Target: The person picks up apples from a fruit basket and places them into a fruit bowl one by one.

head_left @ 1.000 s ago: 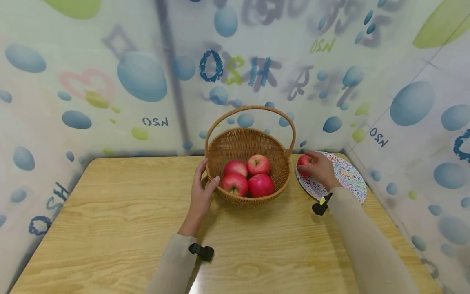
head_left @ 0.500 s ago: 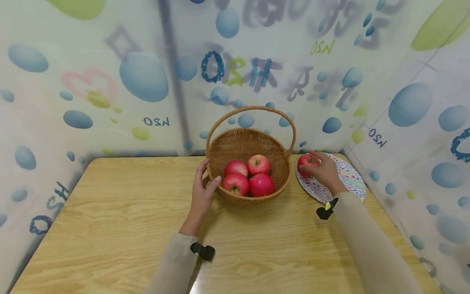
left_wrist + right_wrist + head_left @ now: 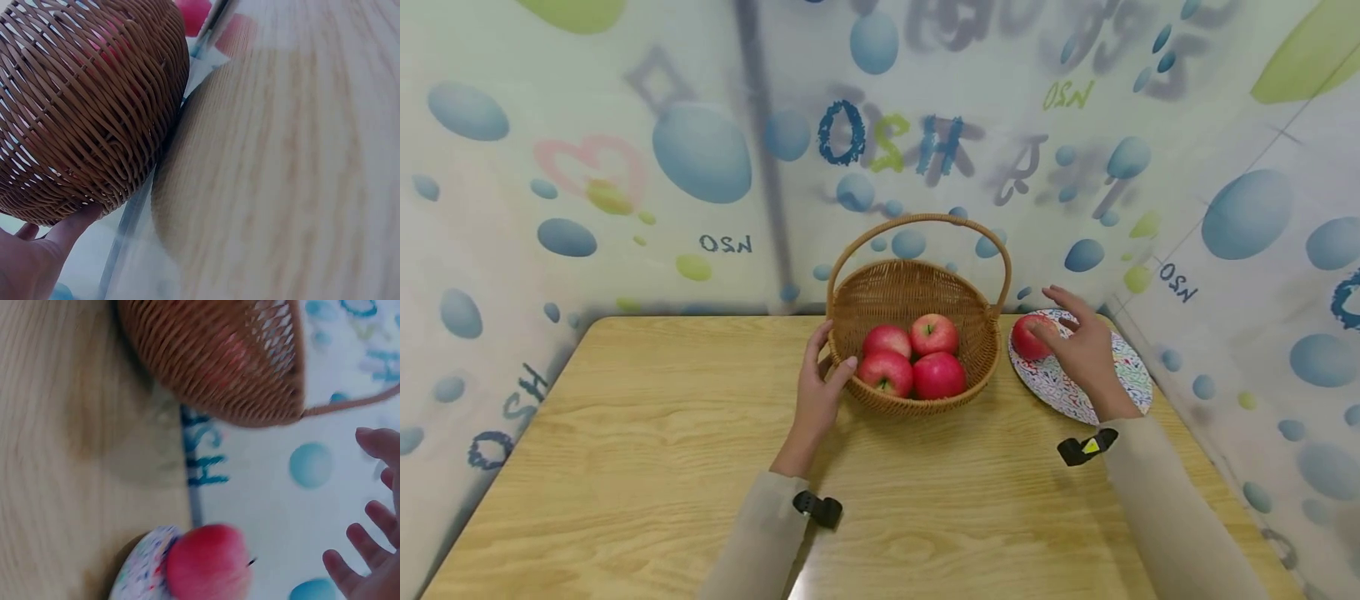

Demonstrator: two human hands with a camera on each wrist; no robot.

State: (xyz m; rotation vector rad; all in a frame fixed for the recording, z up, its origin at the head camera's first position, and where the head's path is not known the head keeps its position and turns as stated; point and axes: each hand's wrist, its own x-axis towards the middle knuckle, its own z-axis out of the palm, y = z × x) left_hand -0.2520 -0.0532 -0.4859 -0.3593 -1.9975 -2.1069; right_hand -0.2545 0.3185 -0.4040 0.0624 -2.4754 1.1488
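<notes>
The right hand has drawn back, fingers spread near but apart from the apple on the plate.

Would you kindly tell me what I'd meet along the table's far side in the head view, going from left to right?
Left grip → basket → lone apple → right grip.

Wood-grain table set at 6 o'clock; walls at 9, 12 and 3 printed with blue drops.
</notes>
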